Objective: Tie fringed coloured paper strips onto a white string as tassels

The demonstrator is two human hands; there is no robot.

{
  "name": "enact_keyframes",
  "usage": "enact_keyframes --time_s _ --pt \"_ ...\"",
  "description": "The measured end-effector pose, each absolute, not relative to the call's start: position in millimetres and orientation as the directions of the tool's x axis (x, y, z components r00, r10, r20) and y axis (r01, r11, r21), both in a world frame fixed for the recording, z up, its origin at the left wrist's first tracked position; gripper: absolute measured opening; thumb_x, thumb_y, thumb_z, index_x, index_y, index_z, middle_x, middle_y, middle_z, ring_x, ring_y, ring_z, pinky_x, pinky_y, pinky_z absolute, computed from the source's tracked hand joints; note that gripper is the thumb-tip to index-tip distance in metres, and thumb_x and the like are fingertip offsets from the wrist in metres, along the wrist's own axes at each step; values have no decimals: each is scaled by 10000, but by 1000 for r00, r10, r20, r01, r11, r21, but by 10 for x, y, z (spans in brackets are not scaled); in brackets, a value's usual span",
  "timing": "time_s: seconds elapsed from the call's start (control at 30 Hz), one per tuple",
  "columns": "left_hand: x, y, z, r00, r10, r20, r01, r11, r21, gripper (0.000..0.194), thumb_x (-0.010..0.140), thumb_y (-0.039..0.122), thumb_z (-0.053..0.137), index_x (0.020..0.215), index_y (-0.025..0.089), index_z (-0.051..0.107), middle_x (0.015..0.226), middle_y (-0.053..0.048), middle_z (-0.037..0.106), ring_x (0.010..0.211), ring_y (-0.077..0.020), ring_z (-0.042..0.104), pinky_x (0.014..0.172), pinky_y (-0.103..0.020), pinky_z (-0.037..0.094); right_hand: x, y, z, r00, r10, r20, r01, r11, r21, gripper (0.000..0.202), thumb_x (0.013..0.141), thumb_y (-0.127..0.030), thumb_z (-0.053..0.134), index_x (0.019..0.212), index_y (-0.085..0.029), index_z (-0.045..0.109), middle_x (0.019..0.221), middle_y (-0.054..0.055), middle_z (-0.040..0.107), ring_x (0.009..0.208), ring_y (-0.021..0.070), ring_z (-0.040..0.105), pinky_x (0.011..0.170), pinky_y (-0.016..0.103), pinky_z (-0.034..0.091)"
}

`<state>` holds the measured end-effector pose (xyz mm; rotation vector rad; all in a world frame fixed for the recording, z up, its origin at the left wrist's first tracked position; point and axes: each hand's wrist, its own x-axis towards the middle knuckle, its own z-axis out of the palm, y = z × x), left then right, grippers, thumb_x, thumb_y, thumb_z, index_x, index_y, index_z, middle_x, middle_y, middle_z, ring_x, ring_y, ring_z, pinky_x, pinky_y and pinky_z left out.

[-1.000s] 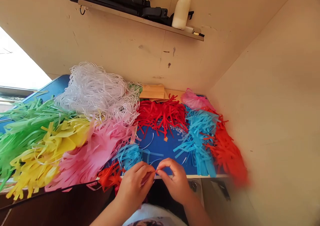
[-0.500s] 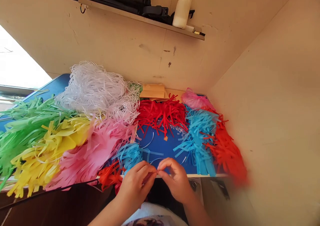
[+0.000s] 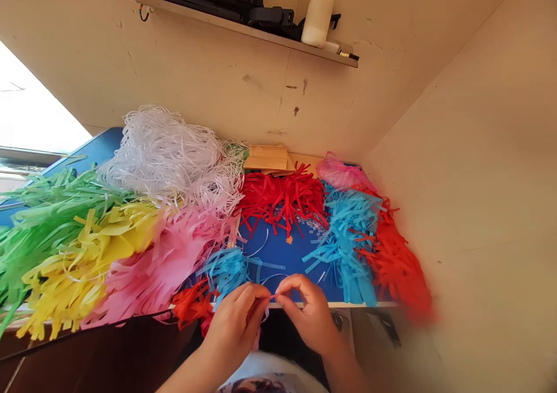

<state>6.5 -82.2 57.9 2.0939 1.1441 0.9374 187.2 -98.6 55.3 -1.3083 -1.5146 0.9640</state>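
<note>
My left hand (image 3: 241,317) and my right hand (image 3: 307,312) meet fingertip to fingertip above the table's front edge. Both pinch a thin pink strip (image 3: 272,296), of which only a short piece shows between the fingertips. Something pale pink hangs below my left hand. Beside that hand lie a small blue tissue tassel (image 3: 228,270) and a red-orange one (image 3: 194,305). A thin white string (image 3: 273,276) curves over the blue tabletop (image 3: 272,251) behind my fingers.
Green (image 3: 47,224), yellow (image 3: 96,253) and pink fringes (image 3: 169,259) lie left, below white string (image 3: 163,155). Red fringe (image 3: 285,198) sits behind; blue (image 3: 352,236) and red-orange fringes (image 3: 395,259) lie right. A wall shelf (image 3: 243,30) holds a white bottle (image 3: 319,13).
My fingertips have drawn slightly apart, and a bit of pink strip now shows between them. Pale pink material has come into sight below my left hand.
</note>
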Motion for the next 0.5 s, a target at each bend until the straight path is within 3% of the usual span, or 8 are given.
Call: enact_keyframes --time_s 0.27,0.43,0.5 --pt "66 -834 550 347 871 347 458 -480 748 174 945 283 506 887 227 660 776 -6 726 672 -131 678 629 -208 513 1887 -987 532 -21 996 90 241 93 -966 41 830 -257 686 861 -242 706 834 5 721 760 153 648 747 266 507" --pt "41 -817 569 384 871 306 410 -458 789 164 931 279 531 903 235 687 751 3 723 651 -120 673 625 -192 519 1907 -980 458 -32 994 -105 13 -104 -994 143 752 -354 761 746 -224 704 658 -9 695 606 151 639 616 255 504" --pt "34 -800 567 408 865 291 380 -451 807 162 917 294 556 961 240 702 792 -16 728 687 -130 681 645 -199 529 1916 -980 439 -38 993 -111 -29 -112 -993 195 719 -389 788 691 -221 693 637 -14 678 589 144 619 591 247 490"
